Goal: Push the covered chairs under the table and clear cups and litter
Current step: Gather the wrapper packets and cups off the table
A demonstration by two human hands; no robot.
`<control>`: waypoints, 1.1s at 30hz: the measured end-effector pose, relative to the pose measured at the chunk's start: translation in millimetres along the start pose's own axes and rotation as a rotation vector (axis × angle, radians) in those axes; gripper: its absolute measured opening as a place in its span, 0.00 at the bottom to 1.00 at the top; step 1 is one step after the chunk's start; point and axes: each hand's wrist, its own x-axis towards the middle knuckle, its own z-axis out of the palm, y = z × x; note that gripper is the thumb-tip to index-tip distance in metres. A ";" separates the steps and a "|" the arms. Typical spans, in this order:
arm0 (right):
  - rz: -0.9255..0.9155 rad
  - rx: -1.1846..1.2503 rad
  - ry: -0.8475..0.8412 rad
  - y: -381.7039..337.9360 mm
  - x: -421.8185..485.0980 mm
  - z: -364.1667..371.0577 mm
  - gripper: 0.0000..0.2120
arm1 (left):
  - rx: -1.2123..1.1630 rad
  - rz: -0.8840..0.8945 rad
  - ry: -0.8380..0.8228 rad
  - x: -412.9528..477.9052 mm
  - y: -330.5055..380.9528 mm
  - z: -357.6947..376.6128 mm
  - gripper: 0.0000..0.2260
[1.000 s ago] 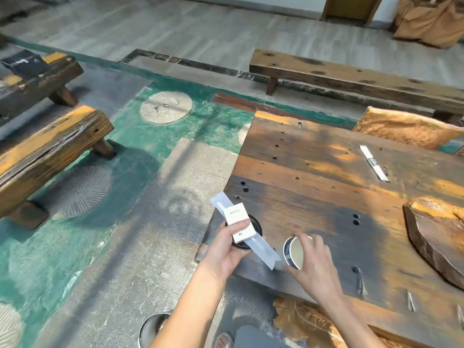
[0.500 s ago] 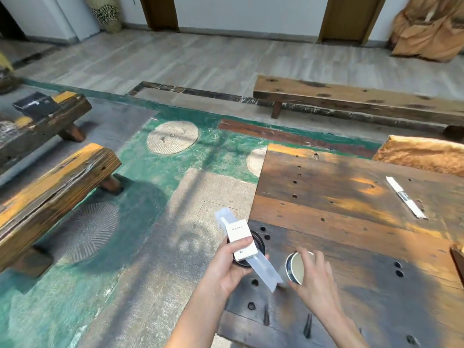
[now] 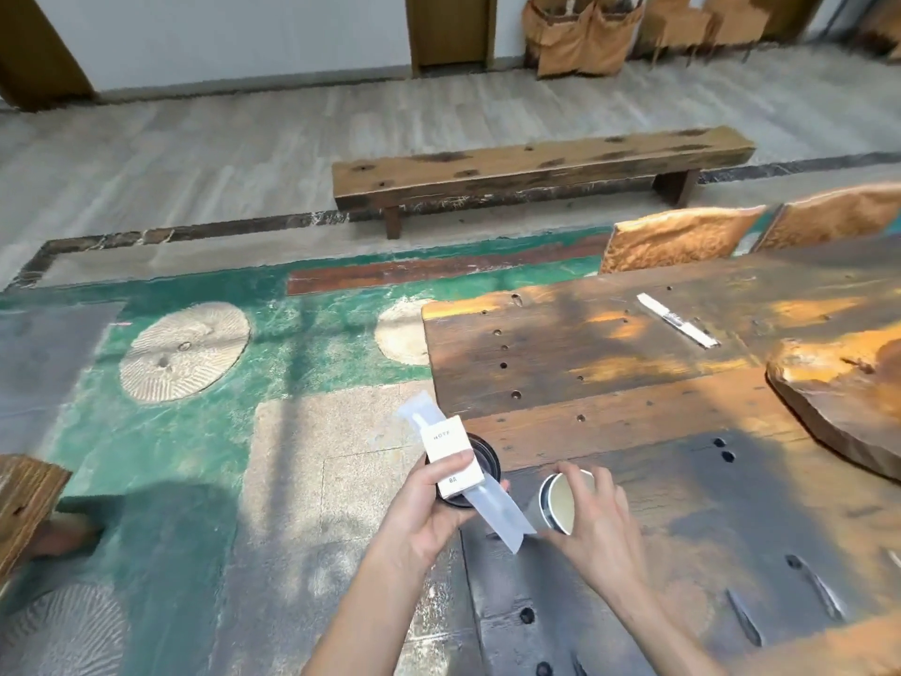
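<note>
My left hand (image 3: 429, 505) grips a black-rimmed cup (image 3: 482, 461) together with a small white box (image 3: 451, 456) and a long clear plastic wrapper (image 3: 492, 509), just off the table's left edge. My right hand (image 3: 595, 524) holds a paper cup (image 3: 565, 500), tilted with its open mouth facing me, over the dark wooden table (image 3: 634, 383). A white paper strip (image 3: 677, 320) lies on the far part of the table. Two chairs in orange-brown covers (image 3: 677, 239) stand against the table's far side.
A thick wooden slab (image 3: 838, 392) rests on the table's right side. A long wooden bench (image 3: 536, 170) stands on the floor beyond. Another bench end (image 3: 24, 500) shows at the left edge. More covered chairs (image 3: 580, 31) line the back wall.
The camera has turned up and to the right, bringing the far wall and covered chairs into view. Both hands keep their hold on the cups and litter at the table's corner.
</note>
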 end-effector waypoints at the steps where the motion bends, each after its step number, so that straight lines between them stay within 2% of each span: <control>1: 0.049 0.000 0.014 -11.2 1.0 0.7 0.38 | 0.028 -0.023 -0.026 6.3 12.4 -4.4 0.20; 3: 0.144 0.016 0.046 -35.1 3.4 1.0 0.38 | 0.075 -0.068 -0.080 13.8 37.1 -14.1 0.22; 7: 0.198 0.069 0.192 -87.4 11.6 -1.8 0.36 | 0.173 -0.108 -0.139 19.1 87.7 -34.2 0.23; 12: 0.261 0.072 0.224 -135.2 5.1 -3.4 0.36 | 0.226 -0.138 -0.188 24.0 127.3 -47.7 0.23; 23: 0.381 0.054 0.217 -171.4 24.3 18.5 0.38 | 0.262 -0.233 -0.274 59.3 167.5 -60.6 0.23; 33: 0.484 0.118 0.324 -181.0 148.4 15.2 0.38 | 0.318 -0.258 -0.328 159.5 241.2 -14.4 0.25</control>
